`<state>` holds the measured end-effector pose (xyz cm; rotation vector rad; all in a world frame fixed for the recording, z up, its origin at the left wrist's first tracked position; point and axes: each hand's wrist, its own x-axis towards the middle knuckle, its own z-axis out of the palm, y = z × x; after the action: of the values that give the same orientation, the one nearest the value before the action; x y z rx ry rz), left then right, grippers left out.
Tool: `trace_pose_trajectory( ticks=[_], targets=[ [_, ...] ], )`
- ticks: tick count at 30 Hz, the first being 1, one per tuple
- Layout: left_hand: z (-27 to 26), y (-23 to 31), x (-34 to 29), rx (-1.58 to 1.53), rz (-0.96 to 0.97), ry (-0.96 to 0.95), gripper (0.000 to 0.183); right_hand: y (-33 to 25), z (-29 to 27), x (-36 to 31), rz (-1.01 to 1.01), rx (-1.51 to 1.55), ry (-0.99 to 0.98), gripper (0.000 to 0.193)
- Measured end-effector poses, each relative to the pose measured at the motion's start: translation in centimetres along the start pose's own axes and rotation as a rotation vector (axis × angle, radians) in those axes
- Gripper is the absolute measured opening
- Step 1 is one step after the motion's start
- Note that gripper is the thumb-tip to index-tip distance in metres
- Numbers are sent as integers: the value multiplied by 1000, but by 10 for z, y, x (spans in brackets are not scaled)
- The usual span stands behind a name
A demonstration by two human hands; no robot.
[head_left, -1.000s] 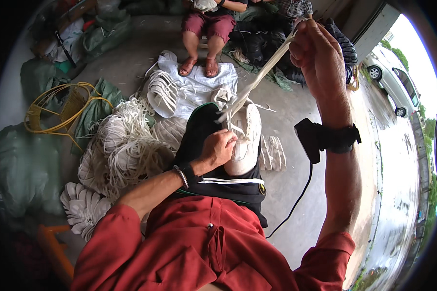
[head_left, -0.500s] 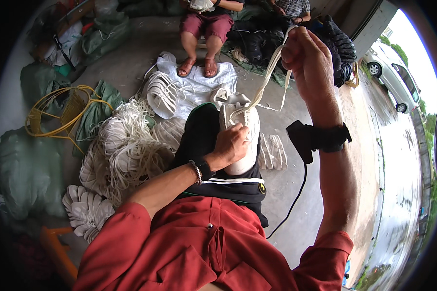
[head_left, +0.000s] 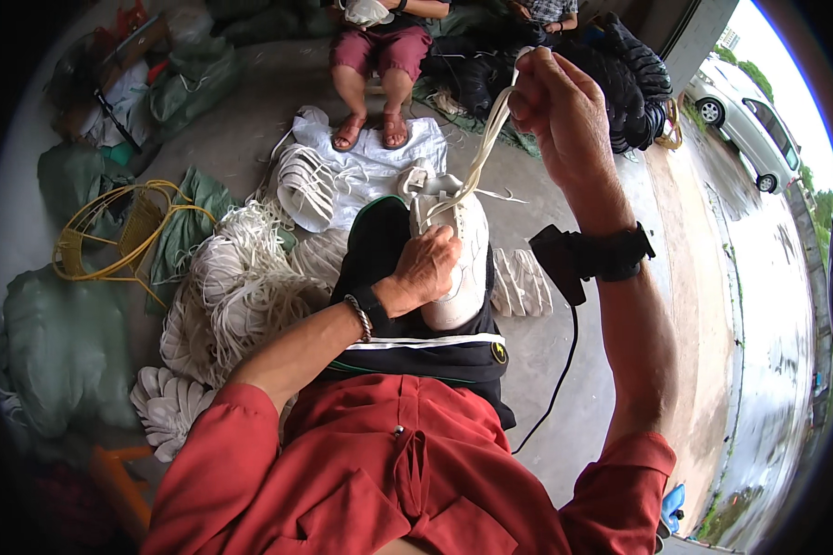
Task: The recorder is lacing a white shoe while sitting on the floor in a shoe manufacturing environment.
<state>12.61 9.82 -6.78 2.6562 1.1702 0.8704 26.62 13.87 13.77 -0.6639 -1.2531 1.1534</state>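
A white shoe [head_left: 469, 248] rests on my lap over dark cloth, its toe toward me. My left hand [head_left: 426, 266] lies on its upper with fingers curled and closed against the lacing area. What the fingertips pinch there is hidden. Raised up and to the right, my right hand [head_left: 565, 111] pinches a white shoelace [head_left: 487, 148]. Several strands of it hang from those fingers down to the shoe's eyelets. One loose end sticks out to the right above the shoe.
Left of my lap lies a heap of white shoes and laces [head_left: 241, 287]. Behind it stands a yellow wire frame [head_left: 125, 231]. A person sits ahead, feet on a white sheet [head_left: 370, 176]. More white shoes [head_left: 518, 282] lie to the right, near a black cable [head_left: 565, 388].
My right hand has shifted slightly left and up, still pinching the lace. My left hand stays on the shoe. The whole view has swung a little.
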Motion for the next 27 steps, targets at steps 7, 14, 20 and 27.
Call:
trace_pose_trajectory(
  ticks=[7,14,20,27],
  targets=[
    [-6,-1,6,104,146,33,7,0,2,-1,6,-21,15,25],
    [0,3,8,156,108,-23,11,5,1,-2,-9,-16,-26,29],
    [4,21,-2,-221,207,84,14,-7,5,-7,-13,-19,-5,24],
    [-3,21,-36,-278,-8,199,9,-22,13,-10,-78,-17,-52,23]
  ],
)
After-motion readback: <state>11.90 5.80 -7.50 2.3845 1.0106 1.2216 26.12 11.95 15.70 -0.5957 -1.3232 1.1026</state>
